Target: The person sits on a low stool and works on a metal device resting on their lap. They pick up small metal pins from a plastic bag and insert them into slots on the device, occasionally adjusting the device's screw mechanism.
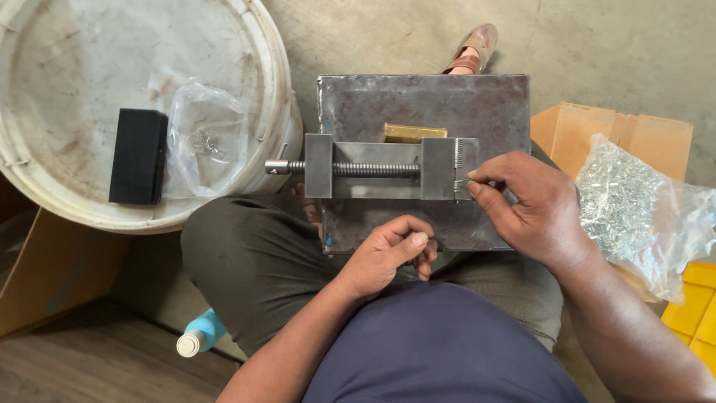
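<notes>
While right hand (pixel 538 211) pinches at vise (pixel 388 169), left hand (pixel 388 254) curled, steel plate (pixel 425 104).

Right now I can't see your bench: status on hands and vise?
Right hand pinching at vise jaw end. Left hand curled, off the vise. Nothing blocking.

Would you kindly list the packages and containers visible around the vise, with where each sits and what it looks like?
Clear plastic bag: on the white bucket lid, holding a few small metal parts.
Large clear bag: right, full of shiny metal pieces.
Cardboard box: brown, open, behind that bag.
Yellow tray: lower right corner.
</notes>
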